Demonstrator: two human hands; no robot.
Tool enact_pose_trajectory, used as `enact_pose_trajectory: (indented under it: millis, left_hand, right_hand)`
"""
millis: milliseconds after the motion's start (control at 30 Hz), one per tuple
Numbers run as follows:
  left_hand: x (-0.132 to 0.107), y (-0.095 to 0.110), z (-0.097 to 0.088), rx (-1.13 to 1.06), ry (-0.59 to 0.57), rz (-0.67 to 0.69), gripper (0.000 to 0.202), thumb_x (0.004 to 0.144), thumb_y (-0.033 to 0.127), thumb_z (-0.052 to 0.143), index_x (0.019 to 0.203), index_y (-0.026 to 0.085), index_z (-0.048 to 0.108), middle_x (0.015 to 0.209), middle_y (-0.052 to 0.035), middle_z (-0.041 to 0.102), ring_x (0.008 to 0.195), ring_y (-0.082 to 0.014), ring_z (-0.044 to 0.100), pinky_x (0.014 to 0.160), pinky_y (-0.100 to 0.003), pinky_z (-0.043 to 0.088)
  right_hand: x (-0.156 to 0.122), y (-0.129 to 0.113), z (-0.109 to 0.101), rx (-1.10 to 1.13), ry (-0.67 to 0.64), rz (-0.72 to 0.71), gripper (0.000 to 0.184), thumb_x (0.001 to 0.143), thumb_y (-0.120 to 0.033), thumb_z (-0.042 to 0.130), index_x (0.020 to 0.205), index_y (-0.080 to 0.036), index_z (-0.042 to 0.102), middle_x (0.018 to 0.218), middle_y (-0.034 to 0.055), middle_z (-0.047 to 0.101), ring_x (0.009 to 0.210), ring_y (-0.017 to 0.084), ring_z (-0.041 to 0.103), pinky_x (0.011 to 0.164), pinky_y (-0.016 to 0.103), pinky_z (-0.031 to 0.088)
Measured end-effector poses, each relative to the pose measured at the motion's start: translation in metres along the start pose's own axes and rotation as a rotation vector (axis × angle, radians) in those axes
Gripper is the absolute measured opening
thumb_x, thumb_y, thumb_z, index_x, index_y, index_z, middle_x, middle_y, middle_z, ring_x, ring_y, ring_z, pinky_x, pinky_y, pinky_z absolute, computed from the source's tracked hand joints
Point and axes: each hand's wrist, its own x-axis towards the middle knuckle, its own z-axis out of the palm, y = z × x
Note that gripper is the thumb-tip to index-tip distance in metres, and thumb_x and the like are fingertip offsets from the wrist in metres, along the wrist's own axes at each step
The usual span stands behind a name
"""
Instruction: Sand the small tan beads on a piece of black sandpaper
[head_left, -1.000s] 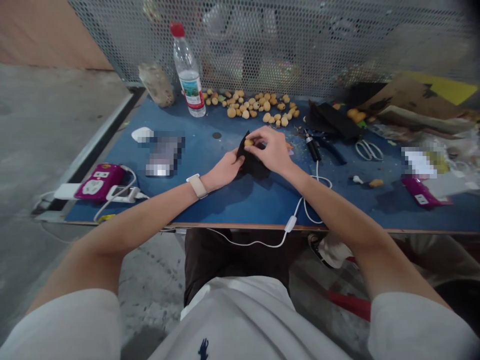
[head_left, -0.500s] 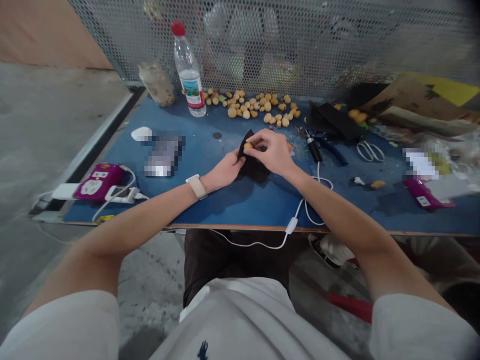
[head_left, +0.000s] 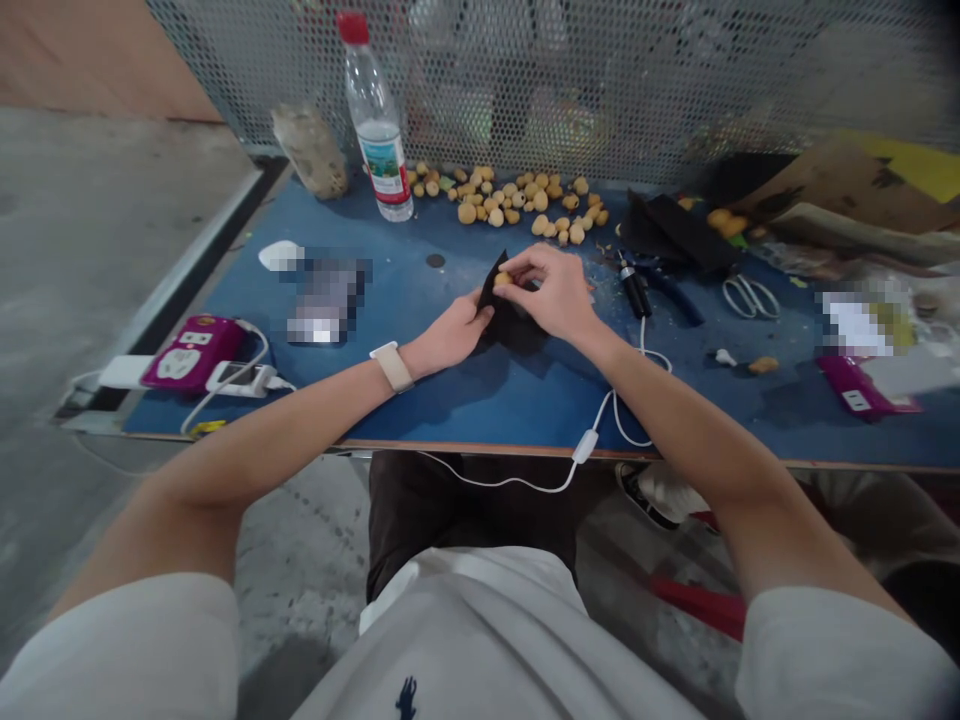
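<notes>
Spanning the width of the view, the blue table (head_left: 465, 420) carries all items noted below. Behind its rear edge stands a perforated metal panel (head_left: 480, 110). At the right rear lies brown paper (head_left: 817, 195), with folded black sheets (head_left: 679, 232) near it. Toward the left rear stands a red-capped bottle (head_left: 384, 165), upright, part filled with clear liquid. A purple power strip (head_left: 196, 352) lies at the left front. A loose spread of round tan pieces (head_left: 540, 200) lies just in front of the panel, right of the bottle.

The left hand (head_left: 454, 335) is over the middle of the table, its grip closed, thumb and fingers pinching the edge of a creased black sheet (head_left: 491, 285). The right hand (head_left: 555, 290) is just beside it; its grip is nearly closed, with thumb and fingertips on one small tan piece (head_left: 503, 280). That piece sits at the face of the raised sheet; firm contact cannot be confirmed. To the right of the hands lie blue-handled pliers (head_left: 679, 297), a corded black tool (head_left: 636, 293) and scissors (head_left: 750, 297). Smallest noted: a dark disc (head_left: 435, 261), flat, left of the sheet.
</notes>
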Motion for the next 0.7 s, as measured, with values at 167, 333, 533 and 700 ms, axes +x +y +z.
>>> enact_pose_trajectory:
  millis: [167,333,533,700]
  left_hand:
    - [-0.0016,0.0043,-0.0007,-0.02,-0.031,-0.003,0.035,0.127,0.022,0.055,0.152,0.014,0.078,0.127,-0.0123,0.087,0.129,-0.0297,0.082,0.125,-0.045,0.07]
    - [-0.0014,0.0063,0.0004,0.004,-0.027,-0.009,0.035,0.127,0.022,0.055,0.152,0.012,0.078,0.13,-0.014,0.086,0.127,-0.031,0.082,0.123,-0.047,0.07]
    - [-0.0018,0.0065,-0.0008,0.05,-0.012,0.017,0.03,0.126,0.022,0.06,0.147,0.013,0.08,0.129,-0.0139,0.087,0.124,-0.0313,0.082,0.126,-0.048,0.068]
    - [-0.0026,0.0097,-0.0041,0.075,-0.04,0.027,0.03,0.125,0.022,0.06,0.145,0.013,0.08,0.137,-0.0153,0.088,0.128,-0.0315,0.081,0.125,-0.046,0.068]
  right_hand:
    - [0.0025,0.0012,-0.0033,0.004,0.004,0.015,0.035,0.097,-0.054,0.11,0.114,-0.029,0.093,0.111,0.0101,0.091,0.114,0.037,0.09,0.111,0.064,0.083]
    - [0.0055,-0.0004,-0.0019,0.025,-0.015,0.017,0.043,0.095,-0.063,0.111,0.114,-0.029,0.093,0.114,0.011,0.092,0.112,0.039,0.091,0.112,0.068,0.083]
    - [0.0052,-0.001,-0.0014,0.028,-0.023,0.001,0.048,0.096,-0.07,0.109,0.115,-0.029,0.092,0.113,0.0108,0.091,0.113,0.039,0.09,0.111,0.066,0.082]
    - [0.0046,0.003,-0.0028,0.047,-0.013,0.003,0.046,0.095,-0.067,0.111,0.115,-0.031,0.091,0.109,0.0113,0.09,0.111,0.04,0.089,0.11,0.07,0.082]
